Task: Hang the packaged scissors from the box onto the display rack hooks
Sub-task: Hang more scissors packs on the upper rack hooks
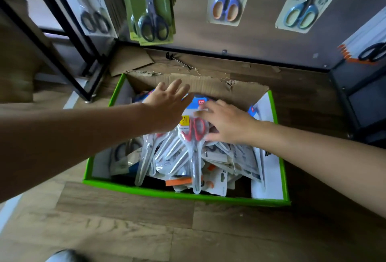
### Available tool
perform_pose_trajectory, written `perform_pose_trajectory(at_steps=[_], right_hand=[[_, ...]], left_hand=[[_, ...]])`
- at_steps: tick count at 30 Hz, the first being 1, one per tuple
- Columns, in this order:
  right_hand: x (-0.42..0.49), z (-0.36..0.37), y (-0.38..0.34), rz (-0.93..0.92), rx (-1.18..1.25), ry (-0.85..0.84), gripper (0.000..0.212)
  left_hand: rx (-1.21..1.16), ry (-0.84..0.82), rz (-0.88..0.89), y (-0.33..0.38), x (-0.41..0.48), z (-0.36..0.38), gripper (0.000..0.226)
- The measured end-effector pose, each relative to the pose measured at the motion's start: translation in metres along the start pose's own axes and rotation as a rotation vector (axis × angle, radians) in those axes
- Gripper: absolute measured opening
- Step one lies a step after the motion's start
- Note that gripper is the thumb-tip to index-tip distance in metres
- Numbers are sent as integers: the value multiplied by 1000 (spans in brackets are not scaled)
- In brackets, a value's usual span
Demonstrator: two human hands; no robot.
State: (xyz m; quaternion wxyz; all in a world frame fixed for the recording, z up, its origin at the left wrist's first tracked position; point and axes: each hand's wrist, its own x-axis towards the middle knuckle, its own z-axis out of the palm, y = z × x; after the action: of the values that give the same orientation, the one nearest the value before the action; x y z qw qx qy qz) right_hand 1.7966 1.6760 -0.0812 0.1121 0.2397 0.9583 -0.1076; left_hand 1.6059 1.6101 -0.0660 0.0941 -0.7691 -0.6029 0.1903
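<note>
Head view: picking step. My left hand (167,108) hovers, fingers wide, over the box (188,196); right hand (228,124), fingers spread, touches the red-handled pack (195,136). I'd pinch it next.

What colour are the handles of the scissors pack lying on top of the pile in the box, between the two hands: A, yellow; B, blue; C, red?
C: the scissors pack lying on top, between the left hand and the right hand, has red handles.

Wood-plank floor (125,230), green-edged box (183,196) on it (flaps torn), cardboard scrap (129,61) behind, metal hook (178,62) nearby
</note>
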Motion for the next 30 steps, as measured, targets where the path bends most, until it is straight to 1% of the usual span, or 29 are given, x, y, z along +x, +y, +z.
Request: perform_pose_trajectory(at_steps=[2, 3, 5, 7, 10, 11, 13, 14, 15, 17, 20, 22, 23, 25, 27, 28, 30], right_hand=[[8, 2, -5, -226, -183, -44, 79], [12, 5, -5, -309, -215, -51, 82], [20, 12, -8, -391, -250, -36, 84], [26, 13, -13, -389, -273, -50, 81], [31, 7, -16, -303, -316, -67, 73], [31, 7, -14, -283, -325, -49, 72], [30, 7, -10, -262, -330, -30, 72], [30, 7, -7, -258, -335, -32, 71], [31, 6, -5, -257, -332, -41, 69], [34, 3, -2, -230, -245, -61, 63], [39, 2, -3, -199, -54, 4, 46], [39, 3, -4, -131, 52, 65, 35], [40, 2, -4, -87, 52, 93, 35], [40, 2, -3, 54, -35, 107, 43], [40, 1, -3, 247, -130, 93, 55], [39, 2, -4, 339, -131, 80, 60], [37, 5, -7, 484, 0, 42, 69]], left_hand=[[22, 24, -1, -3, -3, 5, 68], [34, 38, 4, -4, -4, 8, 66], [70, 46, 15, -5, -9, 11, 58], [74, 44, 33, -5, -12, 10, 49], [67, 15, 14, -8, -15, 6, 43], [60, 17, 18, -11, -16, 6, 41], [34, 46, 39, -17, -20, 9, 46], [28, 44, 43, -20, -22, 9, 51], [43, 23, 42, -22, -24, 10, 49], [71, -32, 26, -26, -26, 12, 38], [64, -81, -8, -28, -26, 13, 36], [56, -93, -15, -29, -25, 15, 35], [58, -99, -22, -30, -23, 17, 35], [41, -107, -37, -32, -21, 19, 34], [4, -134, -57, -32, -17, 23, 34], [-24, -154, -69, -32, -15, 25, 36], [-120, -216, -98, -32, -8, 31, 45]])
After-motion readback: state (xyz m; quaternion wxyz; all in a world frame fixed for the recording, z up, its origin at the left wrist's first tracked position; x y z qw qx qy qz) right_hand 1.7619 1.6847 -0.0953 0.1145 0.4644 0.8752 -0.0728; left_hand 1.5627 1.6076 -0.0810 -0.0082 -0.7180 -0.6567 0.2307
